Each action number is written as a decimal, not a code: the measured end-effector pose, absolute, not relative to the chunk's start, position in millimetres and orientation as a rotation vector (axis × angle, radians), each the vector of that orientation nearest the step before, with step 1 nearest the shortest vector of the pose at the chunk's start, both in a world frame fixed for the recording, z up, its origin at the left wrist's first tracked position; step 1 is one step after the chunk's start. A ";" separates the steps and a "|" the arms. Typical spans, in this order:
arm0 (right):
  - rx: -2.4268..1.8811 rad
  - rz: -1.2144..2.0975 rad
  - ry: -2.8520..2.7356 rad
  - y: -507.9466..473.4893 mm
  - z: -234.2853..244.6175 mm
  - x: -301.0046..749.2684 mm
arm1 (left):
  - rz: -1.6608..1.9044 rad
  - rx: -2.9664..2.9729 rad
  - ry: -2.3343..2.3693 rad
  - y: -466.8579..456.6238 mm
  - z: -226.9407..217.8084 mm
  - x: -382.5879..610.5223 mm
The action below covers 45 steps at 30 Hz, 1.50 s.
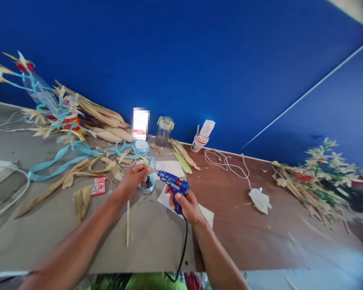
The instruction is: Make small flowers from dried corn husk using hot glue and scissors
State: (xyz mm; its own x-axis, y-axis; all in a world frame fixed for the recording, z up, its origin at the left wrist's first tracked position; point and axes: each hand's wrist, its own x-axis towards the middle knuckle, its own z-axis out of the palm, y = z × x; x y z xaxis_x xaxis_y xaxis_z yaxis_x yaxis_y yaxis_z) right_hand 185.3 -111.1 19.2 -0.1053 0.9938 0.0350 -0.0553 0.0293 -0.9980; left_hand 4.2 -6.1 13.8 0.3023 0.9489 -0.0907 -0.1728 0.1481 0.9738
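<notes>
My right hand (184,201) is wrapped around the handle of a blue hot glue gun (173,183), whose nozzle points up and to the left. A black cord hangs from the grip. Close to the nozzle tip, my left hand (137,175) is closed in a pinch; what sits between its fingertips is too small to make out. Just under that hand lies a roll of light blue ribbon (151,186). White paper (206,213) lies beneath the glue gun. A second ribbon spool (141,146) is beyond my left hand.
Dried corn husks (103,117), loose blue ribbon (53,166) and a ribbon-wrapped husk flower arrangement (38,96) crowd the left. At the back stand a glass jar (163,133) and a white cup (199,143). A white cable (230,163) and more flowers (329,161) are right.
</notes>
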 end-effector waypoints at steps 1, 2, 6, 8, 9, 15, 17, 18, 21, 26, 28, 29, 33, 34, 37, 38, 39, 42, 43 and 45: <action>-1.104 1.267 -1.282 -111.7 17.6 186.4 | 0.992 1.098 0.911 -5.6 13.1 4.6; -1.114 1.245 -1.295 -112.2 16.4 187.4 | 0.991 1.090 0.914 -5.0 12.6 4.9; -1.137 1.180 -1.283 -113.3 13.0 189.5 | 0.971 1.062 0.915 -3.7 12.5 4.7; -1.111 1.172 -1.185 -111.4 12.0 188.4 | 0.963 1.043 0.913 -4.2 13.8 4.7; -1.086 1.174 -1.106 -109.5 11.7 186.9 | 0.959 1.034 0.913 -4.9 14.7 5.1; -0.965 1.242 -0.574 -90.0 15.6 164.2 | 0.930 0.999 0.916 -15.0 19.1 15.4; -0.989 1.224 -0.503 -84.9 17.3 156.4 | 0.906 0.994 0.917 -19.2 19.7 19.7; -0.996 1.228 -0.485 -83.2 18.0 153.4 | 0.892 0.990 0.916 -21.1 20.0 21.6; -1.005 1.244 -0.441 -80.4 19.9 147.9 | 0.874 0.983 0.913 -26.3 20.7 26.2; -1.031 1.245 -0.386 -75.5 20.6 139.1 | 0.920 0.926 0.859 -32.9 20.0 32.0; -1.036 1.214 -0.357 -72.5 19.2 134.1 | 0.945 0.919 0.864 -34.4 18.9 33.5; -1.038 1.193 -0.345 -71.2 18.4 131.8 | 0.957 0.925 0.871 -34.9 18.2 34.1; -1.069 1.136 -0.344 -68.8 16.4 128.2 | 0.938 0.958 0.885 -34.9 15.2 34.5; -1.081 1.132 -0.351 -68.7 16.1 128.6 | 0.925 0.954 0.889 -34.6 14.6 34.3; -1.096 1.115 -0.365 -68.8 14.7 130.9 | 0.926 0.923 0.907 -34.0 13.4 33.7; -1.095 1.112 -0.368 -68.7 13.9 131.4 | 0.931 0.920 0.913 -33.9 13.5 33.6; -1.092 1.108 -0.367 -68.6 13.2 131.7 | 0.934 0.924 0.920 -33.8 13.8 33.6; -1.097 1.105 -0.371 -68.3 11.8 131.3 | 0.929 0.949 0.950 -34.3 15.8 34.5; -1.103 1.101 -0.376 -68.3 11.9 130.9 | 0.928 0.954 0.966 -34.4 16.4 35.0; -1.110 1.093 -0.395 -68.6 12.5 130.3 | 0.925 0.963 0.989 -34.6 17.2 35.8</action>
